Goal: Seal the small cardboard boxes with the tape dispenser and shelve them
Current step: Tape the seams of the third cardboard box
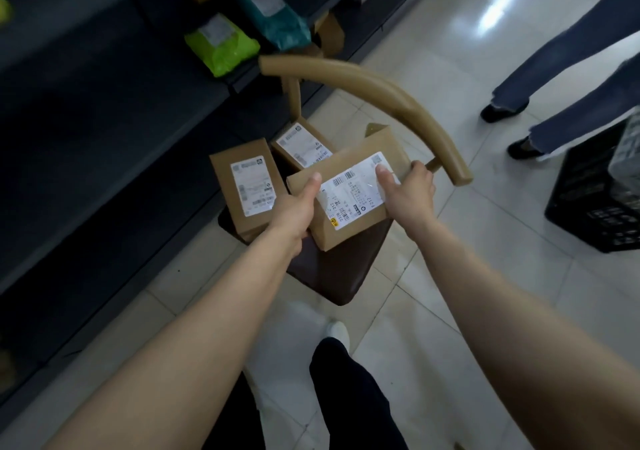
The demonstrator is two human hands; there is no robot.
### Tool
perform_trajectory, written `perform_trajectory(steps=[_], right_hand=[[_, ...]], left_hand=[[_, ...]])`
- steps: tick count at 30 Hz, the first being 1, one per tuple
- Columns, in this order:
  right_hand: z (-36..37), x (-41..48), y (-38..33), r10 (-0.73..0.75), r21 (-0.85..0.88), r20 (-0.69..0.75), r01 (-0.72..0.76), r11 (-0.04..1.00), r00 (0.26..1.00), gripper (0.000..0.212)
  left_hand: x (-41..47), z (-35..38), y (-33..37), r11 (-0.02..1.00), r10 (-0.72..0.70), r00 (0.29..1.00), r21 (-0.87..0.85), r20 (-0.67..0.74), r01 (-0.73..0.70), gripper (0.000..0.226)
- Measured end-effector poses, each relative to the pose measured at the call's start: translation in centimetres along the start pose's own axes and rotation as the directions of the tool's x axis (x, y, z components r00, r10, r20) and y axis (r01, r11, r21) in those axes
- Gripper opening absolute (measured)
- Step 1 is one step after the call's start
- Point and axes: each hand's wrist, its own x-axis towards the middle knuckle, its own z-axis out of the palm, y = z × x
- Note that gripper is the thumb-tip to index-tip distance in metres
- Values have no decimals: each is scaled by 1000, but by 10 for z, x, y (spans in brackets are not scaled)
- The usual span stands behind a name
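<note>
A small brown cardboard box [346,175] with a white shipping label is held over a chair seat by both my hands. My left hand [298,207] grips its left end with the thumb on top. At the right end, my right hand [408,193] grips it, thumb pressed on the label. Two more labelled cardboard boxes lie on the seat: one [244,186] to the left and one [301,144] behind. No tape dispenser is in view.
The chair [381,96] has a curved tan backrest and a dark seat [332,269]. Dark shelving [104,110] runs along the left, holding a lime-green parcel [221,44] and a teal parcel [273,9]. Another person's legs [554,78] and a black crate [595,193] stand at right.
</note>
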Motion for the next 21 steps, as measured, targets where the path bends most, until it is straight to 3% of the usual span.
perform_trajectory(steps=[8, 16, 21], right_hand=[[-28, -109, -155, -249, 186, -102, 265, 946, 963, 70], [28, -215, -293, -460, 356, -37, 442, 823, 887, 74], [90, -283, -353, -587, 495, 91, 475, 727, 804, 70]], left_hand=[[-98, -121, 84, 951, 304, 949, -21, -87, -307, 66], [-177, -286, 128, 841, 491, 802, -53, -340, -538, 52], [-211, -392, 114, 784, 529, 660, 9, -533, -621, 52]])
